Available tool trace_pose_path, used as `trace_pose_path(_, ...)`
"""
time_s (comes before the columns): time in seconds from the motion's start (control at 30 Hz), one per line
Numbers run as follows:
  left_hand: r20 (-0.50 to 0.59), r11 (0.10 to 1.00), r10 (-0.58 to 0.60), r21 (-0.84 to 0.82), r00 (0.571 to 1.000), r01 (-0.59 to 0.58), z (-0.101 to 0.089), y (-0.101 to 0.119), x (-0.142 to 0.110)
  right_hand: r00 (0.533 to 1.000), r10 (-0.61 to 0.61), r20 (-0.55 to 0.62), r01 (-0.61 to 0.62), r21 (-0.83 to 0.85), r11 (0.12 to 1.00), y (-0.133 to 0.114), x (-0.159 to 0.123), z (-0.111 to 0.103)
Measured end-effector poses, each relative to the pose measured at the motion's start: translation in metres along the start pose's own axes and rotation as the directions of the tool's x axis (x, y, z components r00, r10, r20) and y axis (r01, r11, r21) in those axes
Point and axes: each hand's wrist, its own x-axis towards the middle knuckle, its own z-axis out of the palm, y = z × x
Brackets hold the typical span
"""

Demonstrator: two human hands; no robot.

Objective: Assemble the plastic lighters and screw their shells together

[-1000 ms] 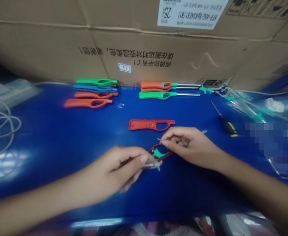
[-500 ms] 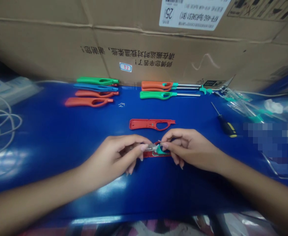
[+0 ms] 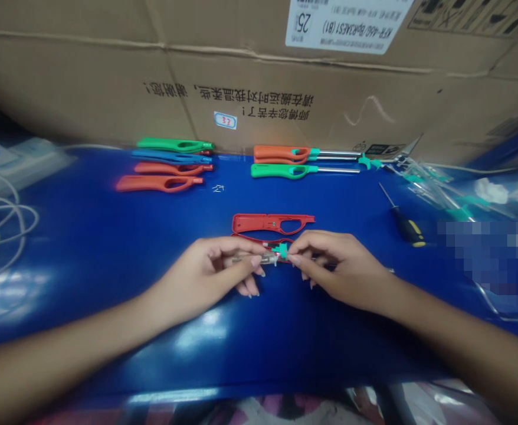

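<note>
My left hand [image 3: 223, 265] is closed, pinching a clear plastic fuel tank [image 3: 265, 258] between thumb and fingers. My right hand [image 3: 330, 260] is closed too, its thumb and fingertip meeting at the tank's right end; whatever it pinches is too small to make out. A teal trigger piece [image 3: 282, 249] shows between the two hands. Behind them lies a red lighter casing half [image 3: 259, 237], partly covered by my fingers. Just beyond it, the other red casing half [image 3: 251, 224] rests with its hollow side up.
Several coloured handle shells [image 3: 161, 184] lie back left, near small screws [image 3: 218, 189]. Assembled long-nosed lighters [image 3: 281, 171] lie at back centre. A screwdriver [image 3: 407, 227] and metal tubes with teal parts [image 3: 445, 195] are at right. A cardboard box [image 3: 108, 77] stands behind; white cable [image 3: 2, 218] coils left.
The nearer red casing half now sits farther from me, close against the other half. My left hand has lowered the tank to a flatter angle. Both hands stay together at the tank.
</note>
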Motion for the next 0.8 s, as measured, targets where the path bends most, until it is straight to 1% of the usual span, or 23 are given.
trace_pose_path(0.1, -0.027, 1.000, 0.001, 0.010, 1.000, -0.001, -0.0006, 0.0010, 0.0018, 0.991, -0.135, 0.001, 0.135, -0.071, 0.988, 0.0013, 0.0007, -0.0012)
trace_pose_path(0.17, -0.045, 1.000, 0.027, 0.016, 0.999, -0.026, -0.0009, 0.0021, 0.0017, 0.981, -0.191, 0.016, 0.192, -0.097, 0.977, 0.0027, 0.0009, -0.0023)
trace_pose_path(0.33, -0.041, 0.987, 0.150, 0.067, 0.988, -0.147, -0.0022, 0.0021, -0.0009, 0.965, -0.250, 0.086, 0.259, -0.130, 0.957, 0.0059, -0.0001, -0.0060)
trace_pose_path(0.5, -0.049, 0.958, 0.260, 0.139, 0.964, -0.251, -0.0031, 0.0003, 0.0001, 0.942, -0.284, 0.180, 0.315, -0.178, 0.932, 0.0064, 0.0004, -0.0090)
trace_pose_path(0.57, -0.038, 0.953, 0.264, 0.165, 0.964, -0.255, -0.0036, -0.0001, 0.0013, 0.939, -0.288, 0.185, 0.322, -0.192, 0.927, 0.0063, 0.0004, -0.0096)
trace_pose_path(0.63, -0.032, 0.953, 0.244, 0.194, 0.969, -0.234, -0.0041, -0.0007, 0.0018, 0.942, -0.290, 0.171, 0.320, -0.189, 0.928, 0.0065, -0.0002, -0.0094)
trace_pose_path(0.8, -0.003, 0.955, 0.192, 0.230, 0.981, -0.186, -0.0048, -0.0023, 0.0001, 0.952, -0.296, 0.077, 0.305, -0.159, 0.939, 0.0078, -0.0006, -0.0057)
